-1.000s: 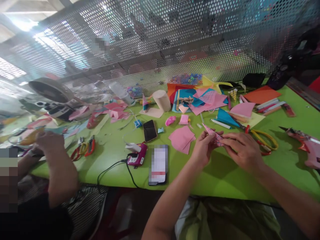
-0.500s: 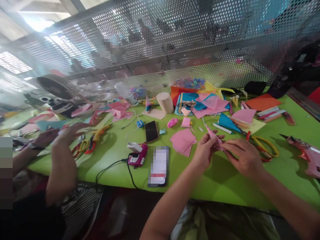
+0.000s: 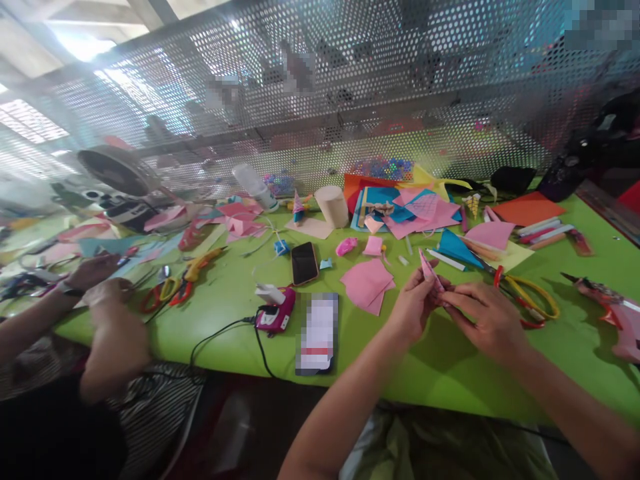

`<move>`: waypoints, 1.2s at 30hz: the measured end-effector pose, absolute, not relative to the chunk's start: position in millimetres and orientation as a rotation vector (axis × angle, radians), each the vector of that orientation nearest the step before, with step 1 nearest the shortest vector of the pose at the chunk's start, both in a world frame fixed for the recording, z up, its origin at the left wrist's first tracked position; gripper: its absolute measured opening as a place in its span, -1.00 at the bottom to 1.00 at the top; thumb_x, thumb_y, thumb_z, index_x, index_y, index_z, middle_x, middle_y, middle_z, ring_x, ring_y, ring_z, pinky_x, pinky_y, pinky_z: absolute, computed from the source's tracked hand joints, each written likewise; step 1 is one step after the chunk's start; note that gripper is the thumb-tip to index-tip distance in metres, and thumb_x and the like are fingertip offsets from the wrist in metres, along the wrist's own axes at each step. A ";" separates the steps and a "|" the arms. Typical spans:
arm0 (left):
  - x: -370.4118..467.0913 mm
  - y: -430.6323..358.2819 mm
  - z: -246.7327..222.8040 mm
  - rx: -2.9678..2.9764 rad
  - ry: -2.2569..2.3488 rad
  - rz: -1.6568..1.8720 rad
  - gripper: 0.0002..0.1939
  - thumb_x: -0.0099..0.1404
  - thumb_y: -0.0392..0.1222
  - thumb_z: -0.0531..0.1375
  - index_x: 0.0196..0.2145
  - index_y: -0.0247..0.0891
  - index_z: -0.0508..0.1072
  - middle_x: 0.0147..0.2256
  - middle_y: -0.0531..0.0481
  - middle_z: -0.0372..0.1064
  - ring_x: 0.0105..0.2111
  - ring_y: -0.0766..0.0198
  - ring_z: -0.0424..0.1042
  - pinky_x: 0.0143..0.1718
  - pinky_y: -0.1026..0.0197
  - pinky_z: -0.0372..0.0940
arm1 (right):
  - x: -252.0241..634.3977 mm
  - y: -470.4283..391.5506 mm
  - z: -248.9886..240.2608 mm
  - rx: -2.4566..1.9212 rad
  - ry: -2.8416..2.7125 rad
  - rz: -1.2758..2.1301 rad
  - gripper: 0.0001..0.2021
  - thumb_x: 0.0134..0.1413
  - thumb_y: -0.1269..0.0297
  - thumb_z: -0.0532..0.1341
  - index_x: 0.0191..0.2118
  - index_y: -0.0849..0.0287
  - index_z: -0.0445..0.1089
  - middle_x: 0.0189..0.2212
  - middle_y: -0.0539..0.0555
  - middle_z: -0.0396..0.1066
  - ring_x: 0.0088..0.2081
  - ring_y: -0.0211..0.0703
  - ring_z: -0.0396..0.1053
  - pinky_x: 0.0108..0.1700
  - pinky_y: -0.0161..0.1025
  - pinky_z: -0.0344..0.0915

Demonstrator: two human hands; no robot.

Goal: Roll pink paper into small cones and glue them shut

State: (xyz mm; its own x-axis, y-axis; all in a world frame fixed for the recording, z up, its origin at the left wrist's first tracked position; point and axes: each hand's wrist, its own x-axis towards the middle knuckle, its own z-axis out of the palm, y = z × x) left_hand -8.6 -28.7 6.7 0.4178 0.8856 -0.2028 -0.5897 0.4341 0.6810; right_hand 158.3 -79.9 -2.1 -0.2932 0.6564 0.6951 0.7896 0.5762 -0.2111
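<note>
A small pink paper cone (image 3: 429, 269) stands tilted between my hands, its tip pointing up. My left hand (image 3: 411, 303) is closed around its side. Fingers of my right hand (image 3: 480, 312) pinch its lower end, which they partly hide. Left of my hands, cut pink paper pieces (image 3: 367, 283) lie on the green table (image 3: 395, 387). Just beyond my right hand are scissors (image 3: 533, 297) with yellow and red handles, beside a folded blue paper (image 3: 455, 245).
A phone (image 3: 317, 333), a magenta power strip (image 3: 276, 312) with a cable and a black phone (image 3: 304, 263) lie leftward. A pink glue gun (image 3: 620, 320) is at far right. Behind stand a wooden cylinder (image 3: 331, 207) and perforated panel (image 3: 320, 100). At left, a co-worker's hands (image 3: 107, 283) work.
The pink cone tips more upright in my hands, which stay in nearly the same place. The co-worker's nearer hand has drawn back toward the table's front edge.
</note>
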 end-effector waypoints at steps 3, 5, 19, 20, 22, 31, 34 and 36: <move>-8.5 -29.3 6.8 0.578 0.595 0.999 -0.51 0.32 -0.12 0.43 0.16 -0.22 0.51 -0.30 0.04 0.49 -0.39 0.41 0.45 -0.36 0.38 0.35 | 157.4 -80.2 0.4 -1.140 -2.040 -0.155 -0.66 0.32 0.43 0.31 0.13 -0.05 0.54 -0.14 0.09 0.59 -0.14 0.01 0.55 -0.07 -0.04 0.47; -8.1 -29.1 5.8 0.590 0.607 1.014 -0.52 0.32 -0.10 0.43 0.15 -0.22 0.50 -0.28 0.03 0.50 -0.38 0.39 0.46 -0.34 0.35 0.36 | 156.9 -81.4 2.7 -1.148 -2.013 -0.034 -0.65 0.32 0.39 0.31 0.16 -0.05 0.51 -0.09 0.10 0.59 -0.10 0.03 0.56 -0.05 -0.03 0.48; -1.2 -36.0 11.7 0.708 0.537 1.079 -0.56 0.21 -0.01 0.52 -0.12 -0.19 0.42 -0.08 -0.08 0.63 -0.01 0.13 0.61 0.17 0.09 0.35 | 156.4 -72.5 0.7 -1.297 -1.289 0.939 -0.63 0.17 -0.10 0.44 -0.11 0.06 0.50 -0.22 0.05 0.56 -0.18 -0.03 0.48 -0.09 -0.10 0.42; -1.1 -36.6 11.9 0.711 0.534 1.065 -0.55 0.20 -0.02 0.52 -0.11 -0.19 0.42 -0.08 -0.09 0.63 0.00 0.12 0.61 0.19 0.07 0.34 | 156.7 -72.1 0.0 -1.283 -1.252 0.960 -0.63 0.15 -0.09 0.45 -0.13 0.07 0.50 -0.24 0.05 0.56 -0.20 -0.05 0.48 -0.12 -0.12 0.41; -2.4 -36.3 10.9 0.734 0.531 1.036 -0.56 0.19 -0.01 0.52 -0.12 -0.21 0.45 -0.07 -0.12 0.64 0.00 0.11 0.60 0.20 0.07 0.33 | 158.8 -72.0 -0.9 -1.266 -1.197 0.984 -0.63 0.13 -0.08 0.47 -0.14 0.07 0.52 -0.24 0.04 0.56 -0.22 -0.07 0.48 -0.14 -0.14 0.42; -41.0 -12.2 22.1 1.088 0.755 0.961 -0.55 0.36 0.07 0.39 0.09 -0.19 0.52 0.08 -0.20 0.58 -0.11 0.19 0.56 -0.10 0.18 0.36 | 185.8 -73.1 7.4 -1.342 -1.297 0.839 -0.70 0.17 -0.02 0.44 -0.12 0.06 0.58 -0.29 0.04 0.54 -0.28 -0.09 0.45 -0.24 -0.18 0.38; -50.0 -5.9 24.0 1.348 0.809 0.854 -0.54 0.41 0.11 0.32 0.13 -0.21 0.57 -0.03 -0.18 0.59 -0.21 0.22 0.53 -0.14 0.20 0.34 | 194.2 -73.1 10.0 -1.372 -1.371 0.817 -0.74 0.19 0.00 0.43 -0.13 0.03 0.58 -0.28 0.03 0.53 -0.28 -0.11 0.43 -0.25 -0.20 0.36; -52.1 -4.5 21.5 1.498 0.824 0.761 -0.55 0.47 0.13 0.24 0.10 -0.21 0.61 -0.12 -0.14 0.59 -0.24 0.23 0.51 -0.16 0.20 0.33 | 197.7 -73.5 13.0 -1.379 -1.405 0.834 -0.76 0.20 0.01 0.42 -0.13 0.02 0.58 -0.28 0.03 0.53 -0.28 -0.11 0.43 -0.25 -0.21 0.34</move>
